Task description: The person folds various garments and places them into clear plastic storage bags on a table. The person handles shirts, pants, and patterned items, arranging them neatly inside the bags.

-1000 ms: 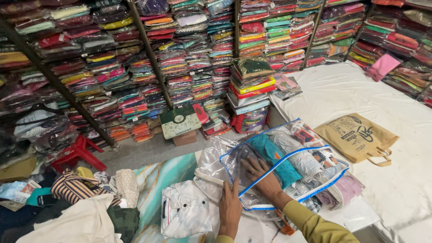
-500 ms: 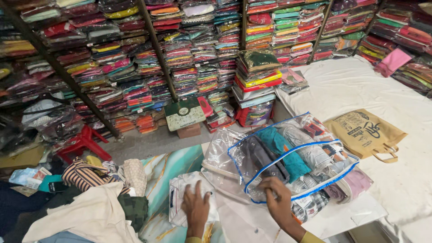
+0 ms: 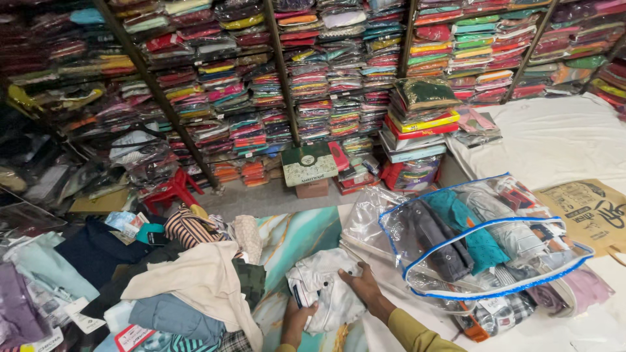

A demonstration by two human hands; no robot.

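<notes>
White folded garment (image 3: 326, 287) lies flat on the marbled teal surface (image 3: 293, 241), low in the head view, just left of the clear zip bag (image 3: 482, 254); both hands rest on it. Left hand (image 3: 297, 321) grips the garment's lower left edge, fingers curled around the cloth and closed on it; right hand (image 3: 362, 287) lies on the garment's right side, fingers spread and pressing flat, not closed around anything; a mustard sleeve (image 3: 411, 332) covers the right forearm.

Clear zip bag has blue piping and stands just beside the garment on the right; it is filled with folded clothes in grey, teal and pale tones; its near corner sits close to the right hand, and contact cannot be confirmed. Brown paper bag (image 3: 587, 208) lies behind it on the white sheet (image 3: 554, 137).

Loose clothes pile (image 3: 189, 287) sits left of the garment, cream and blue pieces uppermost. Shelves (image 3: 313, 78) of packed folded fabric fill the far wall; red stool (image 3: 171, 189) stands on the floor below them.
</notes>
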